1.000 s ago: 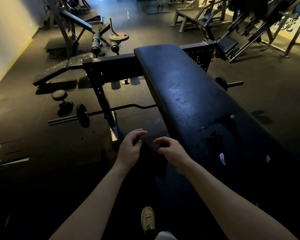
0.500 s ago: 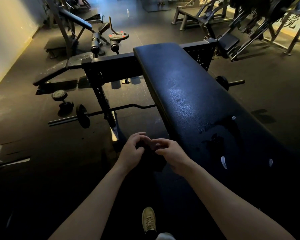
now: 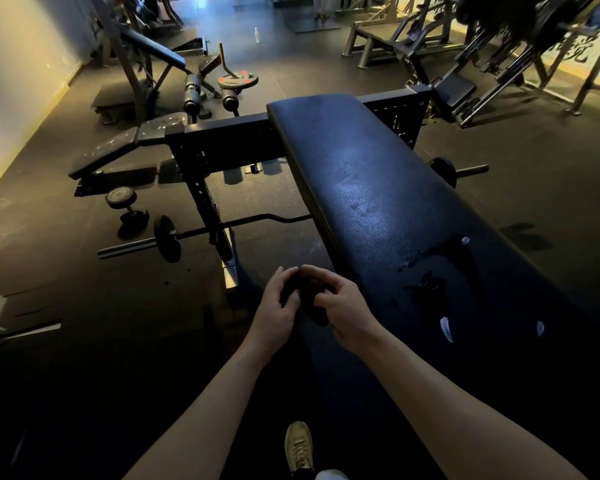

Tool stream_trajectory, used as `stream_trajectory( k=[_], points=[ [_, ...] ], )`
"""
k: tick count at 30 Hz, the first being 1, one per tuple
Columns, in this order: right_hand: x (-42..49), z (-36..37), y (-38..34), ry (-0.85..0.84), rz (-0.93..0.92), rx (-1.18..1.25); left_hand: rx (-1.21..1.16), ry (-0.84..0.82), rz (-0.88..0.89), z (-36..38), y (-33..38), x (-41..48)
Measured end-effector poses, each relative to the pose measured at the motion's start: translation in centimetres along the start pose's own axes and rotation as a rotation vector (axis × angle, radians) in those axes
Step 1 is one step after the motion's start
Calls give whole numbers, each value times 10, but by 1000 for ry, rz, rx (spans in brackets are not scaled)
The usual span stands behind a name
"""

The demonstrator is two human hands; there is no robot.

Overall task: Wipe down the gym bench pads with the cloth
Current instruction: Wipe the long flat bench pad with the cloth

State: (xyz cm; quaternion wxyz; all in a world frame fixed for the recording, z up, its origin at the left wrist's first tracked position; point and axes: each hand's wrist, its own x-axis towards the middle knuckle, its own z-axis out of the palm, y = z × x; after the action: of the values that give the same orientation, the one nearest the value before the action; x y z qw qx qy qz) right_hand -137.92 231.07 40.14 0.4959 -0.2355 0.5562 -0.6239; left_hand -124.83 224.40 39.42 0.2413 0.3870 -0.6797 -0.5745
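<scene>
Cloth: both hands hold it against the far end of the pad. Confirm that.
Not the far end. The head view shows the left hand and right hand holding the cloth bunched between them near the near part of the pad, by its left edge. The rest stands: both hands hold it.

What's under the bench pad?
A barbell runs along the floor beneath the bench pad; its other end shows at the pad's right side. The middle stretch is covered by the pad.

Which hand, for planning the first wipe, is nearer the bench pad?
Right. The right hand is just beside the bench pad; the left hand is farther left, across the cloth.
</scene>
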Motion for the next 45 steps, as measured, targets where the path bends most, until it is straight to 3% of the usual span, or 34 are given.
stream_trajectory(
  k=[7,13,16,19,22,26,30,35,45],
  points=[
    [-7,2,-2,10,-34,25,-410,80,-103,7,17,-9],
    [-9,-1,-5,-28,-27,121,-485,-36,-207,12,27,-7],
    [-6,-3,-1,-7,-69,-2,-425,24,-122,14,24,-5],
    [-6,-7,1,137,-82,-131,-361,117,-79,9,21,-3],
    [-8,-13,3,220,-167,-333,-251,52,-36,-6,21,-4],
    [-9,-9,0,258,-357,-590,106,8,49,-21,20,3],
    [-6,-8,-3,238,-366,-759,403,22,78,-28,18,7],
    [-2,-13,-1,223,-386,-915,424,72,112,-26,17,6],
    [1,-25,7,282,-475,-961,454,178,131,-19,3,7]
  ],
)
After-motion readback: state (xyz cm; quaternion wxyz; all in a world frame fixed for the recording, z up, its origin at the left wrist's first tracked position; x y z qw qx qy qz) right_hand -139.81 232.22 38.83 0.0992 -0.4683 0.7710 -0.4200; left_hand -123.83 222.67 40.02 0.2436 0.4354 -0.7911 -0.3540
